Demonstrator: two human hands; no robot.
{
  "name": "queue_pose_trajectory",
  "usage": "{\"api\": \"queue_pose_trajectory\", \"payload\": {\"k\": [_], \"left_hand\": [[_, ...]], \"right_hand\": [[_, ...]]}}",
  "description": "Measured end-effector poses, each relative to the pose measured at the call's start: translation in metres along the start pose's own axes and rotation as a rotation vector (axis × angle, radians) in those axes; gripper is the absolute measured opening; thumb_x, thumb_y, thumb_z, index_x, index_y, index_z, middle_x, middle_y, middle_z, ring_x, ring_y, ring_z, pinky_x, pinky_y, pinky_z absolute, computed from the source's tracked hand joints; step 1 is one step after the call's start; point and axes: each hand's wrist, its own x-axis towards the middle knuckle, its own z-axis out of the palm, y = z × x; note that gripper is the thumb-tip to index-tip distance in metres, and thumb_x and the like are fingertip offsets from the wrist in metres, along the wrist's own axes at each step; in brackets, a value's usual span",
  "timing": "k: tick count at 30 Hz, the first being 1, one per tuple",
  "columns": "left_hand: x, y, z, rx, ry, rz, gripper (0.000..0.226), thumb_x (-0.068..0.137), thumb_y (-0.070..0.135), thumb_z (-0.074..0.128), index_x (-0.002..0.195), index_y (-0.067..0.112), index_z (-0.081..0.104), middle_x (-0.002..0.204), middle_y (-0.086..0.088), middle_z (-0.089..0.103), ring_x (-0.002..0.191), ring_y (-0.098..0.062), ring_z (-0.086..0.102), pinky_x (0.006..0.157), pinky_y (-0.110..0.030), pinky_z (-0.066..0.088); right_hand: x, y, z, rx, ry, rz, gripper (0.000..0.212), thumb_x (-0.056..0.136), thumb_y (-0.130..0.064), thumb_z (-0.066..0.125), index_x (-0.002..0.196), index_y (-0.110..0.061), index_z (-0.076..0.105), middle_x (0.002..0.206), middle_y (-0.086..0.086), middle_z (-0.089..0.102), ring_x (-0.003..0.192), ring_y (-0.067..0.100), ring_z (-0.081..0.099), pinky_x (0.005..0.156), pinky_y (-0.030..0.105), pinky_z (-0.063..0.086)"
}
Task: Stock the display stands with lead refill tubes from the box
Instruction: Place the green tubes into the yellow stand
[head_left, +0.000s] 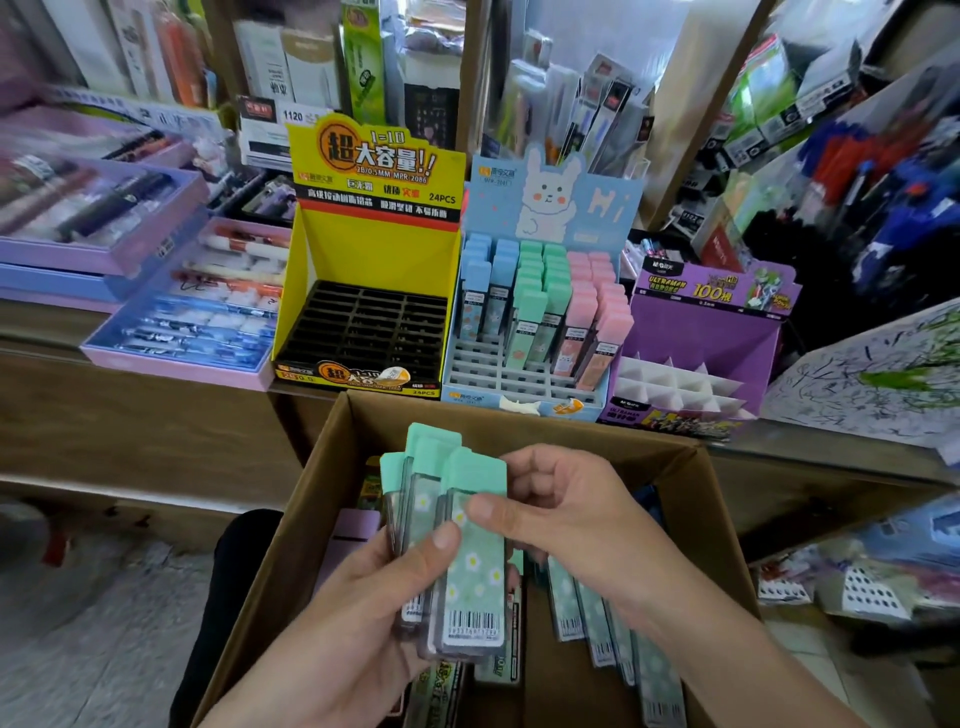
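Tubes (457, 540), green caps, sit fanned in left hand's (363, 613) grip over the box (311, 467) w/ right hand (561, 514) pinching the front one — best peel it off singly, then slot upright in blue stand (524, 374).

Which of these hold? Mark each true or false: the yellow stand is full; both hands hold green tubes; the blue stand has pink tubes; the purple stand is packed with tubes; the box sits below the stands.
1. The yellow stand is full. False: its black slots are empty.
2. Left hand and right hand hold green tubes. True.
3. The blue stand has pink tubes. True.
4. The purple stand is packed with tubes. False: its white dividers show no tubes.
5. The box sits below the stands. True.
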Motion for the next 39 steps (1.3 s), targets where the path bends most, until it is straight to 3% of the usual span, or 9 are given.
{"api": "queue_pose_trajectory", "payload": {"k": [6,10,16,21,26,31,39], "left_hand": [[-0.004,0.010,-0.002,0.055,0.081,0.070,0.033,0.071,0.010,0.078,0.104,0.016,0.078,0.113,-0.020,0.074,0.097,-0.037,0.075,0.067,-0.045,0.062],[-0.007,0.020,-0.005,0.108,0.099,0.153,0.039,0.071,0.013,0.087,0.107,0.021,0.077,0.116,-0.014,0.075,0.101,-0.035,0.074,0.073,-0.048,0.061],[-0.009,0.032,-0.019,0.099,0.141,0.239,0.034,0.073,0.018,0.086,0.106,0.022,0.077,0.113,-0.016,0.075,0.096,-0.037,0.075,0.071,-0.046,0.062],[-0.013,0.041,-0.021,0.066,0.178,0.325,0.032,0.069,0.029,0.079,0.100,0.017,0.078,0.093,-0.024,0.075,0.067,-0.032,0.071,0.057,-0.039,0.060],[-0.017,0.050,-0.029,0.027,0.237,0.424,0.033,0.073,0.034,0.075,0.102,0.018,0.079,0.104,-0.026,0.074,0.074,-0.030,0.073,0.057,-0.035,0.060],[-0.020,0.054,-0.041,0.005,0.253,0.471,0.041,0.073,0.039,0.074,0.110,0.021,0.076,0.112,-0.022,0.074,0.083,-0.031,0.075,0.058,-0.034,0.059],[-0.016,0.048,-0.053,-0.085,0.225,0.489,0.035,0.081,0.035,0.072,0.113,0.019,0.076,0.114,-0.025,0.072,0.081,-0.030,0.073,0.065,-0.038,0.059]], "right_hand": [[0.012,-0.010,0.007,0.004,-0.025,-0.052,0.031,0.078,-0.020,0.090,0.104,-0.015,0.074,0.093,0.005,0.080,0.070,0.005,0.071,0.054,0.012,0.048],[0.024,-0.018,0.010,-0.003,-0.051,-0.068,0.035,0.082,-0.022,0.088,0.109,-0.013,0.068,0.090,0.007,0.080,0.056,0.009,0.061,0.046,0.020,0.044],[0.037,-0.031,0.005,0.040,-0.037,-0.113,0.036,0.086,-0.018,0.081,0.115,-0.008,0.061,0.082,0.007,0.077,0.050,0.010,0.054,0.042,0.020,0.039],[0.048,-0.042,0.001,0.020,0.011,-0.182,0.013,0.098,-0.015,0.069,0.110,-0.011,0.067,0.075,0.010,0.072,0.051,0.014,0.053,0.041,0.021,0.039],[0.061,-0.058,0.002,-0.041,0.051,-0.283,0.009,0.102,-0.014,0.062,0.104,-0.006,0.068,0.073,0.013,0.073,0.054,0.020,0.058,0.042,0.022,0.044],[0.077,-0.077,0.008,-0.041,0.054,-0.341,0.008,0.100,-0.014,0.065,0.101,-0.006,0.068,0.083,0.028,0.072,0.058,0.019,0.065,0.046,0.022,0.051],[0.104,-0.104,0.021,-0.167,0.103,-0.448,0.009,0.101,-0.012,0.065,0.106,-0.016,0.071,0.074,0.014,0.074,0.064,0.024,0.071,0.055,0.025,0.058]]}}
